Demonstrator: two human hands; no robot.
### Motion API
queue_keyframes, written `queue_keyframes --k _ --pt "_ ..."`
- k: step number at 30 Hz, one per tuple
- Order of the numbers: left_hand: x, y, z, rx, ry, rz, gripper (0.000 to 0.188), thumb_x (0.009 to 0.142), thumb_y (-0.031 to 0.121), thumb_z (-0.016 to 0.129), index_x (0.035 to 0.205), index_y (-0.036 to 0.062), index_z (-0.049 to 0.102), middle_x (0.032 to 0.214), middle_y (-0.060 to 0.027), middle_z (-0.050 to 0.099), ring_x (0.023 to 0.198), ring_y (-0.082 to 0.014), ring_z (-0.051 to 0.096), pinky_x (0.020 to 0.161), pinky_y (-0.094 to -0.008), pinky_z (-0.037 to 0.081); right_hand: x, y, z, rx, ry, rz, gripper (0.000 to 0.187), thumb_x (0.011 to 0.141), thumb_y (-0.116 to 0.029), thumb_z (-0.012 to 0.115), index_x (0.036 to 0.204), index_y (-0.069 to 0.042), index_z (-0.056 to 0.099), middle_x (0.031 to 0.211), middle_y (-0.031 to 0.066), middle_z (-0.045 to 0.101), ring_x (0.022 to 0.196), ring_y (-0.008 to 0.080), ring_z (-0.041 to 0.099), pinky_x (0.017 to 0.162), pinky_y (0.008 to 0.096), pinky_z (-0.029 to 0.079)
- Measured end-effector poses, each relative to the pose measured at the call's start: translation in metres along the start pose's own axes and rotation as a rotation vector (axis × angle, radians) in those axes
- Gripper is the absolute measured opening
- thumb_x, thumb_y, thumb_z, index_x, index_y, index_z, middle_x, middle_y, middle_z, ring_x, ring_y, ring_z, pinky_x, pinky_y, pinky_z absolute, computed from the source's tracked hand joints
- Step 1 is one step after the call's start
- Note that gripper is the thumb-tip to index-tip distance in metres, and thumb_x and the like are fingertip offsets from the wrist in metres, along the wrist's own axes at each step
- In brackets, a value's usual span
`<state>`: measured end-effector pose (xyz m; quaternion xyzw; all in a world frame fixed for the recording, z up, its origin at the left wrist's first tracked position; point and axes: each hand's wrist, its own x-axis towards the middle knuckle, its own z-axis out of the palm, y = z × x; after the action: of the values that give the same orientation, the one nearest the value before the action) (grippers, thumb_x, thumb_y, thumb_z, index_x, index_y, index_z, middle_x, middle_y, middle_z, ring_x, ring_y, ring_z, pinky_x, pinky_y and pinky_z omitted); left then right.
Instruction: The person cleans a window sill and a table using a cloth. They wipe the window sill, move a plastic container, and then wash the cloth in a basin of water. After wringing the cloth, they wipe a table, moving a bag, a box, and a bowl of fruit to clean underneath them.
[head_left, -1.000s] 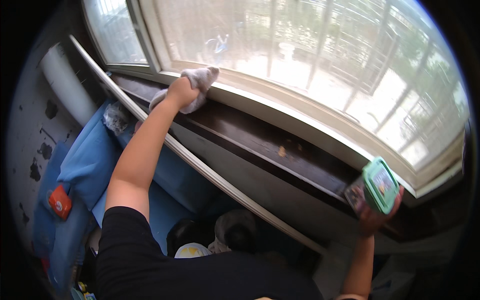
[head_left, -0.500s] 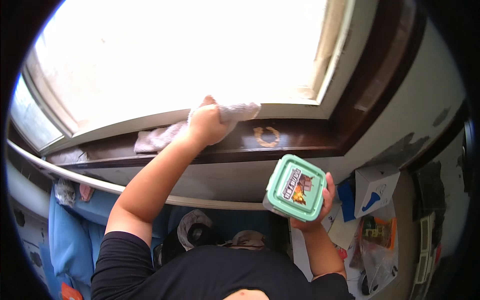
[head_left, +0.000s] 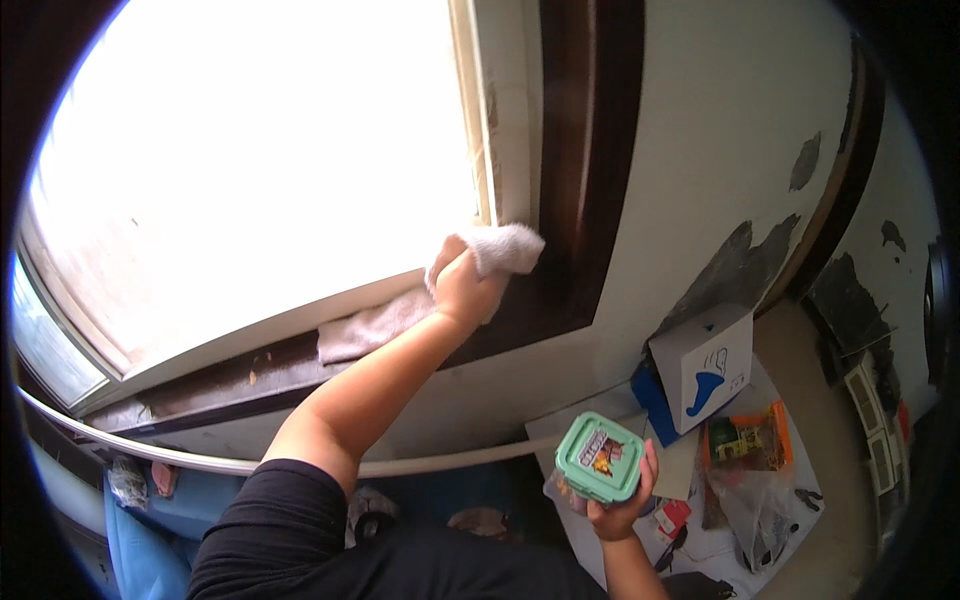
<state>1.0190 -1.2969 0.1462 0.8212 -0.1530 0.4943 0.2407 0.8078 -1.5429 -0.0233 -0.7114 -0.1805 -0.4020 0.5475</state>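
My left hand [head_left: 468,288] is closed round a pale greyish-pink towel [head_left: 512,248] at the lower right corner of the window frame. Part of the towel trails leftward along the dark wooden sill, behind my forearm. Lower down on the right, my right hand [head_left: 625,508] grips a square food container [head_left: 603,458] with a green clip-on lid. A picture sticker shows on the lid, and the container is tilted toward me. Its contents cannot be made out.
The bright window [head_left: 260,150] fills the upper left. Below the dark sill [head_left: 240,378] runs a pale curved rail [head_left: 200,459]. A white table [head_left: 800,530] at lower right bears a white box [head_left: 705,375], an orange packet [head_left: 750,440] and plastic bags. Blue fabric [head_left: 145,545] lies at lower left.
My view has swung right. My left hand has slid the towel rightward along the sill to the frame's corner, covering the pale curved mark. My right hand still holds the container, now lower in view.
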Motion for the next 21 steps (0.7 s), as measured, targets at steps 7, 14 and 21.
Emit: queue_keyframes --k 7,14,21 --pt "0.181 0.009 -0.047 0.073 0.300 0.320 0.020 0.081 0.014 0.054 0.097 0.0025 0.059 0.097 -0.0159 0.059 0.089 -0.0281 0.056 0.078 -0.0407 0.045 -0.012 0.006 -0.041 -0.077 -0.027 0.087 0.076 0.073 -0.031 0.069 0.132 -0.006 0.028 0.138 0.0230 0.024 0.126 0.0360 0.032 0.099 0.0466 0.034" --pt "0.391 0.108 -0.118 0.398 0.074 0.344 0.046 0.090 0.033 0.047 0.121 -0.0007 0.049 0.118 -0.0168 0.053 0.112 -0.0296 0.050 0.098 -0.0383 0.039 -0.011 0.013 -0.017 -0.047 -0.079 0.114 0.075 0.071 -0.028 0.072 0.130 -0.005 0.032 0.136 0.0234 0.028 0.123 0.0352 0.037 0.097 0.0442 0.038" --pt "0.317 0.076 -0.023 0.470 0.055 0.300 0.051 0.086 0.036 0.048 0.120 -0.0022 0.049 0.123 -0.0199 0.045 0.119 -0.0307 0.039 0.100 -0.0370 0.035 -0.018 0.025 -0.035 -0.192 -0.189 0.116 0.080 0.063 -0.035 0.074 0.128 -0.005 0.039 0.132 0.0279 0.036 0.117 0.0409 0.045 0.093 0.0462 0.041"
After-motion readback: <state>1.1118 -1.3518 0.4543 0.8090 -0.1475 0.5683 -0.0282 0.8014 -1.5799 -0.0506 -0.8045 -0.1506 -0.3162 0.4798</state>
